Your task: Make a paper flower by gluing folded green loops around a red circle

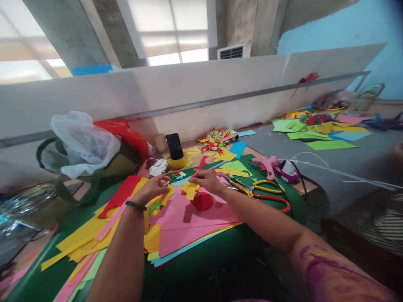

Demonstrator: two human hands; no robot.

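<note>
My right hand (pixel 206 181) pinches a small yellow paper piece (pixel 190 192), made of crossed strips, and holds it over the pink sheets. Beneath it lies a red paper circle (pixel 202 201) on the stack of pink paper (pixel 185 235). To the left, my left hand (pixel 153 191) has its fingers curled together near its tips; whatever is between them is too small to make out. It hovers above yellow paper scraps (pixel 166 196), with a green scrap (pixel 155 207) close by. A dark beaded bracelet (pixel 136 205) circles that wrist.
Scissors with yellow handles (pixel 269 187) and red handles (pixel 277 203) lie right of the paper, near a pink glue gun (pixel 267 166). A phone (pixel 174 146) leans in a yellow tape roll (pixel 178 162). Left stands a bag (pixel 121 161); coloured sheets (pixel 330 144) lie far right.
</note>
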